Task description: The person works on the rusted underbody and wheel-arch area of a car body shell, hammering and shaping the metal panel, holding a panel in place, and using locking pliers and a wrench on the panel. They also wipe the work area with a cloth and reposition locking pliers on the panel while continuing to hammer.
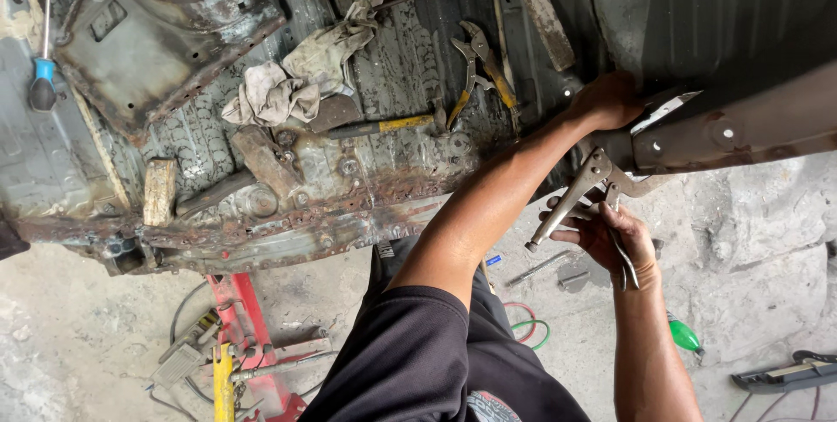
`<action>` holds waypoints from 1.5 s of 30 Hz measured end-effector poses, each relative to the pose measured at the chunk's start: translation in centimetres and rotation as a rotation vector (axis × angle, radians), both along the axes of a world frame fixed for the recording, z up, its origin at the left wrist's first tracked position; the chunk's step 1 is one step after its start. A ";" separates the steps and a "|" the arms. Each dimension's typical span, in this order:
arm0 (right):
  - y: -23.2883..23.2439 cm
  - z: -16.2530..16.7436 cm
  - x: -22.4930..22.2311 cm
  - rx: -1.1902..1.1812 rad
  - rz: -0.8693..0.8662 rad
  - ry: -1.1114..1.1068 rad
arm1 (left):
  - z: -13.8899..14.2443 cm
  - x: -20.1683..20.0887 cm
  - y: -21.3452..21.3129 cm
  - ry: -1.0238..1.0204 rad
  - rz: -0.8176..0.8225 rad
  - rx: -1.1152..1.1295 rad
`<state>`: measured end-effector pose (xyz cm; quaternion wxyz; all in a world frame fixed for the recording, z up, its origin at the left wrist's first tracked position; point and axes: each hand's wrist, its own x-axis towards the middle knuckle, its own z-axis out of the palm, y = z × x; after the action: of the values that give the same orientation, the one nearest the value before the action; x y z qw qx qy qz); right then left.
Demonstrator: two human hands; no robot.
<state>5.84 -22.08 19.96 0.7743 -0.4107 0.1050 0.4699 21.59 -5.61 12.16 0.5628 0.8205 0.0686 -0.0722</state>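
— while gripping locking pliers (pixel 582 198) with right hand (pixel 610 234), fingers closed round the handles?
— yes, jaws at rusty panel (pixel 724 134) edge. left hand (pixel 608 101) pressed flat on same panel, holding nothing.

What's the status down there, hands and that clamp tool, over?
Left hand pressed on the rusty metal panel. Right hand grips locking pliers, jaws at panel edge. Second pliers and rag lie clear.
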 end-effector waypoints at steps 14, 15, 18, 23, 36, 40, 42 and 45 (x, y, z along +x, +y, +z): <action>-0.5 -2.8 -1.0 0.046 -0.109 0.060 | 0.5 -0.3 -0.2 -0.159 -0.175 -0.016; -0.7 -2.9 -1.0 0.081 -0.123 0.084 | 0.4 -0.4 -0.3 -0.057 -0.142 -0.199; -1.1 -3.2 -0.9 0.153 -0.112 0.128 | 0.8 -0.2 -0.1 -0.102 -0.282 -0.179; -1.1 -3.4 -1.2 0.451 -0.136 0.167 | 2.1 -0.8 0.3 -0.277 -0.403 -0.141; -3.2 -6.7 -1.6 0.493 -0.186 0.279 | 1.4 -2.0 -0.3 0.113 -0.160 -0.014; -2.5 -6.1 -2.0 0.428 -0.212 0.286 | 1.6 -2.6 -0.5 0.187 -0.086 -0.133; -2.4 -5.8 -2.2 0.418 -0.201 0.267 | 1.9 -2.7 -1.0 0.184 -0.060 -0.091; -2.6 -5.3 -2.1 0.430 -0.191 0.281 | 2.4 -2.8 -1.5 0.410 0.050 -0.028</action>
<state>3.74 -24.68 14.66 0.8624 -0.1559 0.1475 0.4586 18.80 -7.08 14.53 0.5502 0.7786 0.2009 -0.2250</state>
